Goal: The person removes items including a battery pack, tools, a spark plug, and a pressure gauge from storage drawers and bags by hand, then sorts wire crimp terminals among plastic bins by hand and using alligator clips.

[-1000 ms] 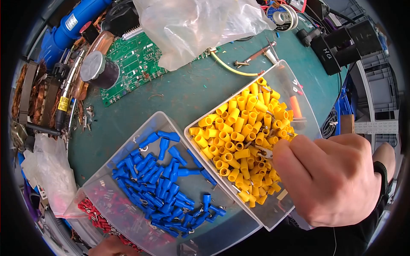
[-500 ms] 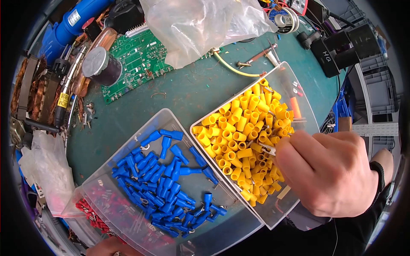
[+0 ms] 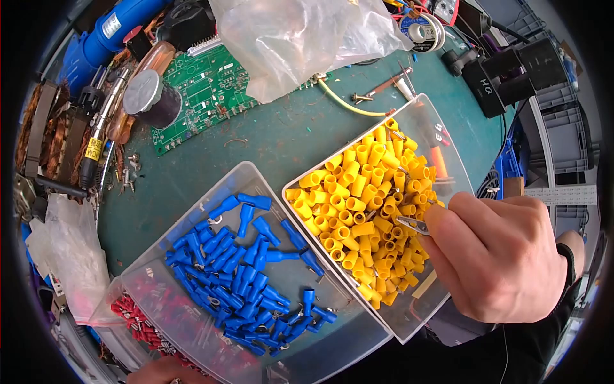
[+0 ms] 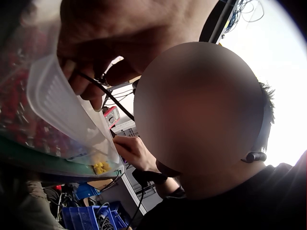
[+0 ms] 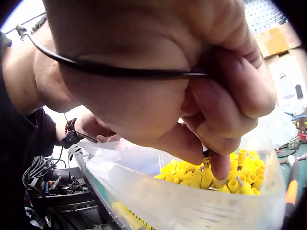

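My right hand (image 3: 499,256) is above the right side of a clear plastic bin (image 3: 455,168) heaped with yellow insulated crimp terminals (image 3: 358,208). Its thumb and curled fingers pinch a small silvery metal piece (image 3: 413,225) with a slotted tip; the rest of the piece is hidden in the grip. In the head view my left hand (image 3: 167,371) shows only partly at the bottom edge, beside red crimp terminals (image 3: 137,323). The left wrist view has that hand (image 4: 120,33) with fingers bent at a clear bin's rim (image 4: 45,91); I cannot tell whether they hold it.
A second clear bin (image 3: 249,171) with blue crimp terminals (image 3: 246,262) stands between the red and yellow ones. Behind are a green circuit board (image 3: 201,89), a plastic bag (image 3: 300,45), a yellow wire (image 3: 348,105) and a solder spool (image 3: 422,32). Tools (image 3: 102,128) crowd the left.
My right hand has shifted slightly to the right, and the silvery piece in its pinch has turned and shows more clearly over the yellow terminals. My left hand stays almost in place.
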